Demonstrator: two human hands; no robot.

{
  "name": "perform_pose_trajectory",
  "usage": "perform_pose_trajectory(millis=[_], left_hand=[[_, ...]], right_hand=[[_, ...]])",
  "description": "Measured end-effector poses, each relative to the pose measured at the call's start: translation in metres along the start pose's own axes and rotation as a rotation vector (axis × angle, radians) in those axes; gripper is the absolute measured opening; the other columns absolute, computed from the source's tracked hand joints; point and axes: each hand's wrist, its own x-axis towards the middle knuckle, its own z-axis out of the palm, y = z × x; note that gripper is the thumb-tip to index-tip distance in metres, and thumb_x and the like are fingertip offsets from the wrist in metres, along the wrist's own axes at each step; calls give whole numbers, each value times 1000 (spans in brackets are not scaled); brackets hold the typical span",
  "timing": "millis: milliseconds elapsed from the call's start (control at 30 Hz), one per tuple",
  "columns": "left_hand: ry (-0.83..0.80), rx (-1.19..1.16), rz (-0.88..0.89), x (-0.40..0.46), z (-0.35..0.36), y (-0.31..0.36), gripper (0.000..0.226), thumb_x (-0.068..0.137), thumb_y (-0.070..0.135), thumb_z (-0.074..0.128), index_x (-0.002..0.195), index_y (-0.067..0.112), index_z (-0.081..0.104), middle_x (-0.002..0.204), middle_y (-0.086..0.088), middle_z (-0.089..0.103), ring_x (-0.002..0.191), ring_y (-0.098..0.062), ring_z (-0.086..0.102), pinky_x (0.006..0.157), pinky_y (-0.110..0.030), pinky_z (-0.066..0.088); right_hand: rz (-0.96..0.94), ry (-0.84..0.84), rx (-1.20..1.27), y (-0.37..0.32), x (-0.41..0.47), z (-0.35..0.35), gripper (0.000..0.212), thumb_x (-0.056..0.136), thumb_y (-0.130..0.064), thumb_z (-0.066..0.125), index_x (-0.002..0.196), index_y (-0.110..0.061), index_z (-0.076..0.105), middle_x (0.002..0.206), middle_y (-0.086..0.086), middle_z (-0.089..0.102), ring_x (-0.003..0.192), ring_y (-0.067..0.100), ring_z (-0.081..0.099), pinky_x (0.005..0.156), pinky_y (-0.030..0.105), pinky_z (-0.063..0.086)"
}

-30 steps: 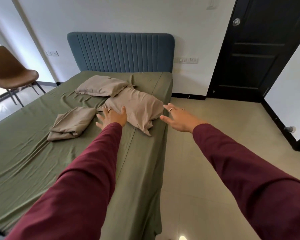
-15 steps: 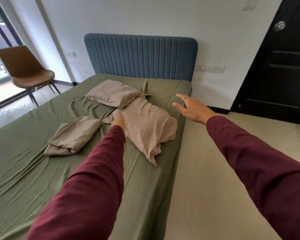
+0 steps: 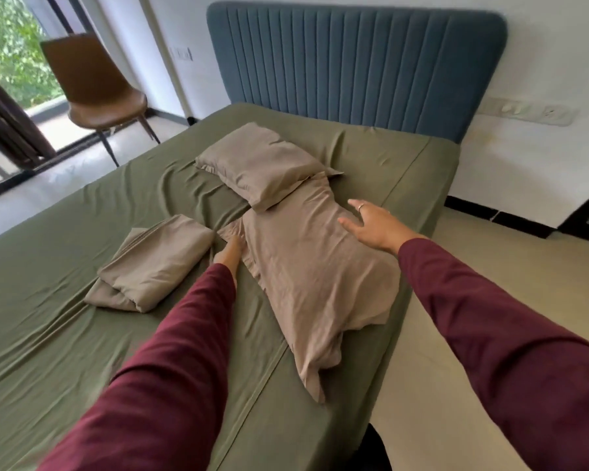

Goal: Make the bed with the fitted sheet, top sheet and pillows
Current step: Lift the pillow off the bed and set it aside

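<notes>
Head view: near pillow (image 3: 317, 277) lies between both hands, slack in loose tan case; judged light, soft, floppy, best gripped at both long edges. Left hand (image 3: 230, 254) set at pillow's left edge, fingers hidden in case folds; grip cannot be told. Right hand (image 3: 371, 226) spread flat over right edge, nothing held; contact unclear. Second pillow (image 3: 259, 163) beyond fingertips, overlapping first. Folded sheet (image 3: 157, 263) just left of left hand. Green fitted sheet (image 3: 65, 317) already on, wrinkled. Bed foot cut off.

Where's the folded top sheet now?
Head view: folded top sheet lies on the green fitted sheet, left of the near pillow, just beyond the left hand.
</notes>
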Motion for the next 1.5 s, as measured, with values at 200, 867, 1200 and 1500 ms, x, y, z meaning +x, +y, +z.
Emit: perform_pose_trajectory(millis=[200,867,1200,1500], left_hand=[[-5,-268,-256,105,72,33,64,92,45,51,146,18,30,144,2,36,136,-23,33,99,-30,32],[197,-230,-545,257,139,-56,114,52,76,70,138,7,43,134,-6,53,119,-26,53,107,-40,38],[358,100,-258,212,103,0,62,94,47,49,123,-7,56,129,-21,56,120,-34,52,98,-31,38],[537,128,-104,74,9,3,58,96,45,45,122,-5,57,128,-23,56,122,-35,50,98,-32,38]], right_hand=[[96,-189,72,76,151,56,74,94,-56,40,151,-14,23,156,10,25,142,25,28,115,38,24],[541,-331,272,165,340,173,102,74,-78,52,142,-5,33,141,16,46,129,34,45,103,38,39],[469,-26,15,104,292,123,61,93,-56,44,117,-1,57,119,20,61,109,37,58,80,38,44],[349,31,23,7,172,65,50,98,-45,43,120,-3,58,122,17,60,111,34,57,81,36,42]])
